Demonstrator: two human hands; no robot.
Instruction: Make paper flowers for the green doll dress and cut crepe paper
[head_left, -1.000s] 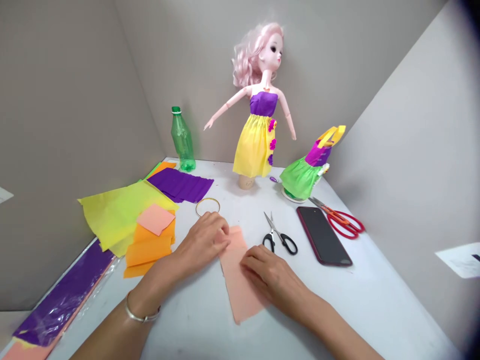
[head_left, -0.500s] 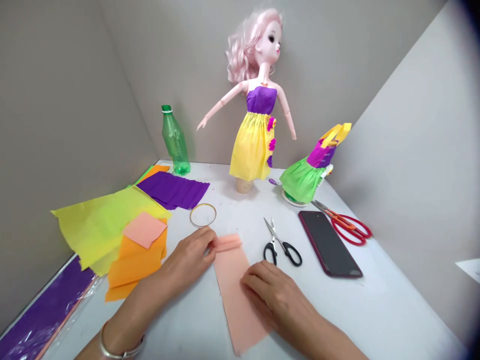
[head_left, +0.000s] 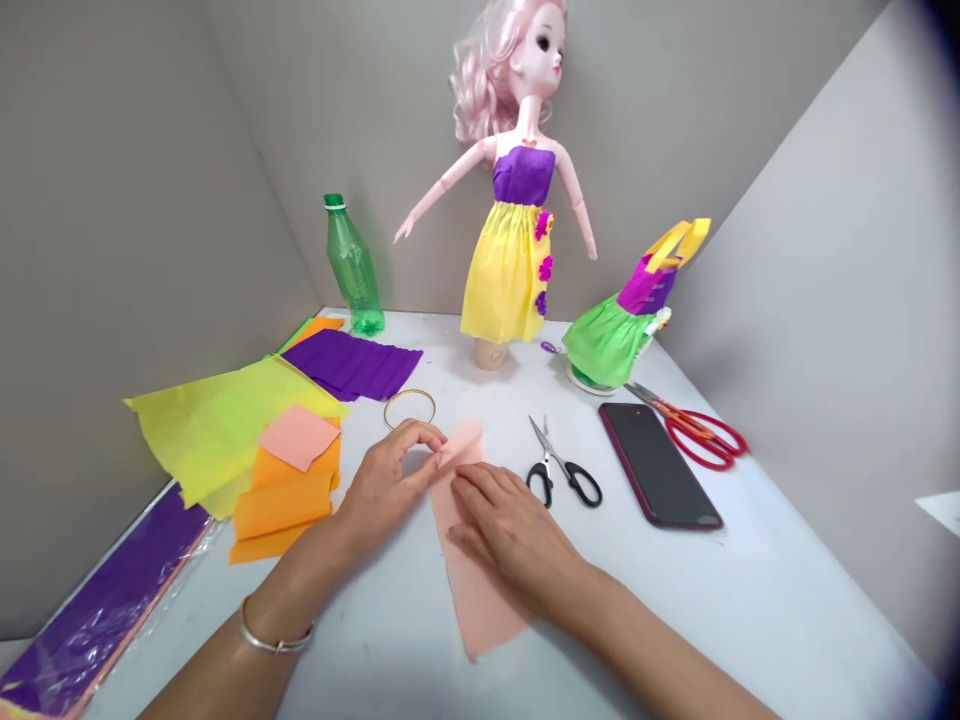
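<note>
A strip of peach crepe paper (head_left: 484, 615) lies lengthwise in front of me, its far end raised in a fold. My left hand (head_left: 386, 485) pinches that far end at its left corner between thumb and fingers. Across the strip, just below the fold, my right hand (head_left: 517, 530) rests with fingers stretched out and holds nothing; it covers part of the paper. Small black-handled scissors (head_left: 559, 470) lie spread apart to the right of the strip. Beyond my left hand is a thin gold bangle (head_left: 433, 408).
Yellow (head_left: 217, 425), orange (head_left: 281, 495) and purple crepe paper (head_left: 352, 365) lie at left. A doll in a yellow skirt (head_left: 502, 275), a green bottle (head_left: 352, 270) and a small green dress (head_left: 604, 345) stand behind. At right are a phone (head_left: 660, 465) and red-handled scissors (head_left: 701, 435).
My right hand has slid up the strip towards the fold. My left hand now lifts the strip's far end a little. The view has tilted slightly down.
</note>
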